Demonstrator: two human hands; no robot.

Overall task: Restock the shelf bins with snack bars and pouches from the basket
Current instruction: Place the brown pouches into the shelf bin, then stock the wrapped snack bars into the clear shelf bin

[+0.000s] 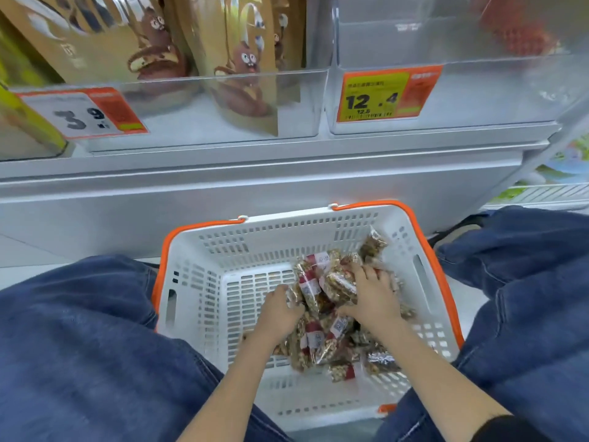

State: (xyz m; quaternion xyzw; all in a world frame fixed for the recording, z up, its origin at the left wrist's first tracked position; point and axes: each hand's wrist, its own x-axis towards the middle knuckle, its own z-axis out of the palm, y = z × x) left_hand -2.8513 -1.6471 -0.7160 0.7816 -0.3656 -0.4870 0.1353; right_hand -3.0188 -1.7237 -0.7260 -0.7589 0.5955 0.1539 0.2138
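A white plastic basket [204, 282] with an orange rim sits on the floor between my knees. A pile of clear-wrapped nut snack bars [322, 333] with red and white labels lies in its right half. My left hand [280, 314] is curled round bars at the pile's left side. From the right, my right hand [373, 298] grips a bunch of bars at the top of the pile. Above, a clear shelf bin [478, 100] with a 12.4 price tag [385, 95] stands nearly bare.
A second clear bin [296, 103] at left holds brown pouches [245, 68] with a cartoon figure and carries a 3.9 tag [86, 113]. A white shelf ledge [255, 186] runs below the bins. My jean-clad knees [79, 330] flank the basket.
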